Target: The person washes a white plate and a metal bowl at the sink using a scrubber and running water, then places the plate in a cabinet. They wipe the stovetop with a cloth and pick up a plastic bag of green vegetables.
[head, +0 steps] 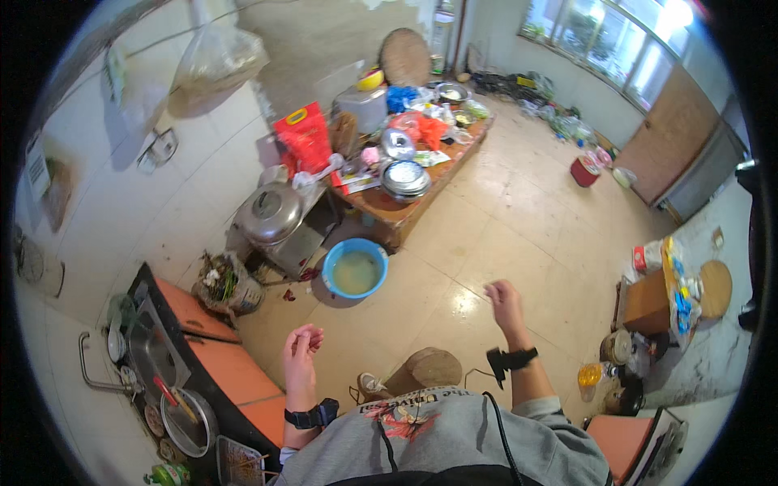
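My left hand (pixel 302 349) is raised above the floor beside the orange-fronted sink cabinet (pixel 237 370), its fingers loosely bent and nothing seen in it. My right hand (pixel 506 305) hangs over the tiled floor, also empty, with relaxed, half-curled fingers. Both wrists wear black straps; a device sits on each. Between and below the hands stands a round wooden stump (pixel 434 366), partly hidden by my sweatshirt. A blue plastic basin (pixel 355 268) of cloudy liquid rests on the floor ahead of my left hand, touched by neither hand.
A wooden table (pixel 389 212) holds lidded pots, bags and bowls. Beside it, a large lidded metal pot (pixel 270 212) sits on a low stand. A waste bag (pixel 231 285) is by the cabinet. On the counter are a sink (pixel 155 340) and a metal pan (pixel 189 422) with a red-handled utensil.
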The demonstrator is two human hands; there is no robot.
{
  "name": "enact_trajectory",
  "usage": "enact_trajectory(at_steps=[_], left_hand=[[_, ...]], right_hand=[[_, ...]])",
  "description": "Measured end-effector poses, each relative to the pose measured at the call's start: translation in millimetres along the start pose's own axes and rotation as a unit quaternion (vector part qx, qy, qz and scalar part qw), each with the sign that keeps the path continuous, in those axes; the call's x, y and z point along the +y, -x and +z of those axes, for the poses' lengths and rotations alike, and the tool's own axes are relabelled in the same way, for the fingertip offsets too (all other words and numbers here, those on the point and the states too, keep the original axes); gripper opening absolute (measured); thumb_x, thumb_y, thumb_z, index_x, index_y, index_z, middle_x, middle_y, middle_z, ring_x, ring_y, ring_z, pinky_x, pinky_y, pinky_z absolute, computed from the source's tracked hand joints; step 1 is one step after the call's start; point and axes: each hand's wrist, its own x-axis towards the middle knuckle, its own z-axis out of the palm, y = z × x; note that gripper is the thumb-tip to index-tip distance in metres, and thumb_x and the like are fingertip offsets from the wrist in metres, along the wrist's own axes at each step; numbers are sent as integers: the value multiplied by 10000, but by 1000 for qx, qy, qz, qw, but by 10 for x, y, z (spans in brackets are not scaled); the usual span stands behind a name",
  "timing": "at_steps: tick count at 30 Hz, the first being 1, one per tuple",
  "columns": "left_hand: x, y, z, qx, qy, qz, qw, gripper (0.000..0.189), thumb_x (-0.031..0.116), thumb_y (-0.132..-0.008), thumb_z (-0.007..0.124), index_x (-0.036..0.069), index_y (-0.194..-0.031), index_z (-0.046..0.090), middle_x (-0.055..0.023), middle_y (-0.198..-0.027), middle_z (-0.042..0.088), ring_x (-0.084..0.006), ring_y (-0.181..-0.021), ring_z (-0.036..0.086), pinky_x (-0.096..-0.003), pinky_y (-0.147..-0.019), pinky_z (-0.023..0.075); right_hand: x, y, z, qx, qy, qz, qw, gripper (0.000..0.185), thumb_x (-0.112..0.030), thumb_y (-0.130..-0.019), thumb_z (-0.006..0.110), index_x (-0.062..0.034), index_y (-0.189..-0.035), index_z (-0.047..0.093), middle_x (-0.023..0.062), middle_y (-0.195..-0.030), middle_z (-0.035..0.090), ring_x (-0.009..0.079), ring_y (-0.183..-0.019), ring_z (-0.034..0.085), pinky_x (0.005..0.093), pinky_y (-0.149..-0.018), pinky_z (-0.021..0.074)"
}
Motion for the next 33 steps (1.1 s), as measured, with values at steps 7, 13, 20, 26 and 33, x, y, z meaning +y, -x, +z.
enact_trajectory(at_steps=[7, 13, 20, 26, 33], left_hand=[[-431, 375, 1553, -149, -101, -28, 983, 184, 137, -975, 500, 8, -1082, 575, -109, -956, 652, -175, -878, 618, -290, -794, 498], [-1061, 980, 3152, -319, -139, -65, 935, 181, 160, -973, 513, 31, -1078, 584, -85, -936, 660, -157, -826, 629, -265, -758, 507], [-1681, 1802, 4879, -543, -183, -103, 813, 191, 160, -970, 526, 24, -1093, 579, -98, -986, 654, -146, -857, 617, -261, -787, 505], [-2098, 2615, 5598, -650, -212, -99, 723, 228, 166, -973, 520, 17, -1138, 569, -111, -1022, 646, -147, -878, 611, -262, -805, 499], [-2575, 3124, 6198, -707, -222, -142, 656, 239, 175, -973, 519, 15, -1143, 568, -113, -1027, 642, -157, -884, 610, -269, -815, 498]], right_hand=[[1478, 1450, -2152, 270, 36, 195, 942, 271, -221, -843, 694, 11, -943, 595, 153, -938, 579, 251, -826, 597, 362, -692, 500], [2060, 2958, -3362, 302, 142, 343, 878, 356, -218, -814, 708, -1, -1066, 581, 172, -1075, 586, 303, -955, 600, 389, -801, 515], [2198, 4333, -3911, 434, 107, 456, 770, 298, -209, -851, 654, -18, -1067, 581, 164, -1090, 592, 297, -899, 629, 392, -797, 508], [2115, 5059, -4022, 514, 91, 497, 693, 280, -208, -852, 651, -23, -1052, 585, 158, -1053, 599, 289, -836, 634, 391, -765, 510], [2066, 5468, -3972, 552, 107, 530, 635, 248, -205, -843, 657, -24, -1002, 599, 148, -982, 607, 289, -853, 618, 392, -755, 501]])
